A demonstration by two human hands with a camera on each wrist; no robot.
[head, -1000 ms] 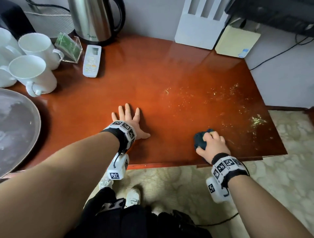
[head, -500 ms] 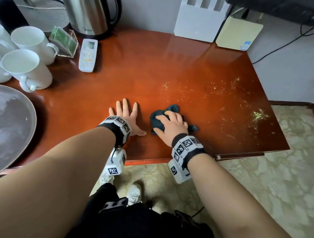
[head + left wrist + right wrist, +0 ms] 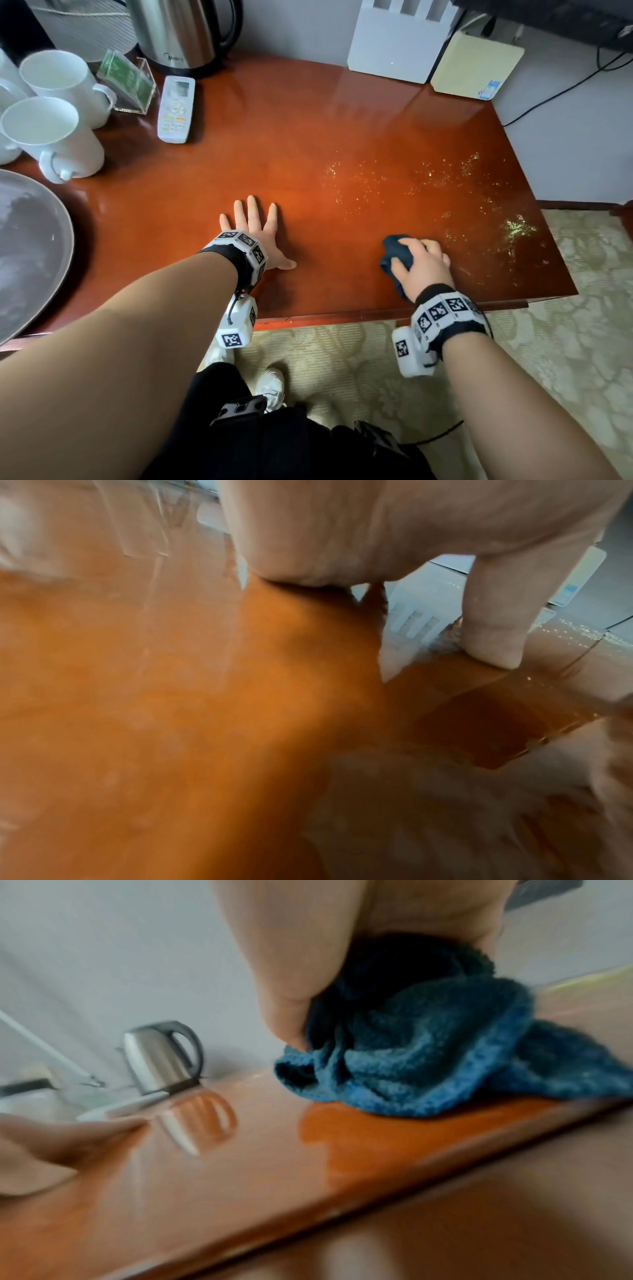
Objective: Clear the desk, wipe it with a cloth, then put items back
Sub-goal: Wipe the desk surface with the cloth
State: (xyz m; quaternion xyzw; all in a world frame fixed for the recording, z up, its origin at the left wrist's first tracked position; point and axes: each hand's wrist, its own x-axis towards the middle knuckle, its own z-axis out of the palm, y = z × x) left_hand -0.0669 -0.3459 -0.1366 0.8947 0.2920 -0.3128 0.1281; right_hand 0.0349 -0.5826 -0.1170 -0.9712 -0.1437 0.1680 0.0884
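A glossy red-brown desk (image 3: 308, 137) fills the head view. My right hand (image 3: 423, 263) grips a bunched dark blue cloth (image 3: 397, 255) and presses it on the desk near the front edge, right of centre. In the right wrist view the cloth (image 3: 428, 1053) is crumpled under my thumb and palm. Yellowish crumbs (image 3: 519, 228) are scattered over the desk's right part, beyond the cloth. My left hand (image 3: 255, 229) lies flat on the desk, fingers spread, left of the cloth. The left wrist view shows the desk surface (image 3: 171, 723) with the palm and thumb resting on it.
At the back left stand two white mugs (image 3: 54, 137), a clear card holder (image 3: 128, 80), a white remote (image 3: 176, 109) and a steel kettle (image 3: 181, 31). A grey round tray (image 3: 30, 250) lies at the left edge. A white router (image 3: 397, 44) and a yellow box (image 3: 474, 65) stand behind the desk.
My right hand has swept the cloth left towards the left hand and then back to the right along the front edge. The left hand has stayed flat in place.
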